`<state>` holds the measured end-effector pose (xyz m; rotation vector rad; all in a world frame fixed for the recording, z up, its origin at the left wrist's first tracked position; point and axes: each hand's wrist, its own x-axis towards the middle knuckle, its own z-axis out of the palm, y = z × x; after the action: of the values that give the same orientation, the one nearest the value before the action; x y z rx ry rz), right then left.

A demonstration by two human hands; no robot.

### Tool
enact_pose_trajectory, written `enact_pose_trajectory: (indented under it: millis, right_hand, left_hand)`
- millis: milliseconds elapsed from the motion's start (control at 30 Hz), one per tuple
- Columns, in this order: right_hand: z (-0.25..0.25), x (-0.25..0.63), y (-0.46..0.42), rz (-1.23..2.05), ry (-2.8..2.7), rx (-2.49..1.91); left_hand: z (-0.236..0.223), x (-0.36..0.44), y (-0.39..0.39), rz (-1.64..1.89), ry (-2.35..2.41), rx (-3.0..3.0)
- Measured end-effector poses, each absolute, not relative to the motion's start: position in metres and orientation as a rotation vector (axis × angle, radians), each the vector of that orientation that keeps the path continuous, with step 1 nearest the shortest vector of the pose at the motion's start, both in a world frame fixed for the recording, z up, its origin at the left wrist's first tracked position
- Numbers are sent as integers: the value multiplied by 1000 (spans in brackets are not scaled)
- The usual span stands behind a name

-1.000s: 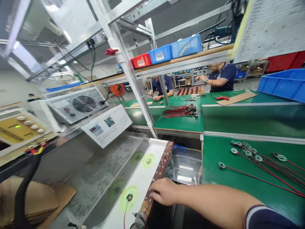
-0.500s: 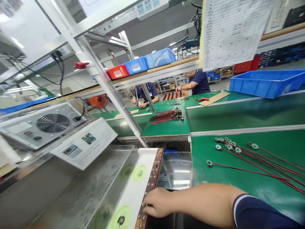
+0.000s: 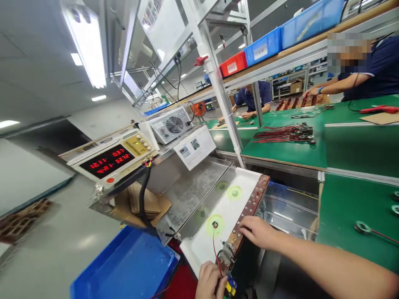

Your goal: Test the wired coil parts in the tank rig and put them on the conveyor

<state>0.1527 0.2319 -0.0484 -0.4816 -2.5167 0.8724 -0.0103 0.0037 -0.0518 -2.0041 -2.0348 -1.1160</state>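
Observation:
A white plate (image 3: 215,245) with green circular marks lies along a steel tank, and a long copper bar (image 3: 249,211) with rows of holes runs down its right edge. My right hand (image 3: 257,232) rests on that bar near its lower end, holding nothing. A ring terminal (image 3: 215,224) sits on one green mark, and its red wire (image 3: 215,253) runs down towards the bar's lower end. At the bottom edge, my left hand (image 3: 210,282) is curled beside a yellow and blue connector (image 3: 230,286). The frame cuts off the hand, and its grip is hidden.
A power supply with red digits (image 3: 107,161) and a fan unit (image 3: 174,124) stand behind the tank. A blue crate (image 3: 124,265) lies on the floor below. Wired ring terminals (image 3: 361,227) lie on the green bench (image 3: 352,216) at right. Two co-workers sit further back.
The view has swung left and down, bringing the power supply display, blue crate and my left hand into sight. My right hand stays on the copper bar, now nearer its lower end.

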Motion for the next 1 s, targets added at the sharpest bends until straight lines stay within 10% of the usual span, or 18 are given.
enact_pose_trajectory:
  millis: [1000]
  right_hand:
    - [-42,157,235,819,-2603,-452]
  left_hand:
    - [-28,-4,0,-1038,-2325,-2074]
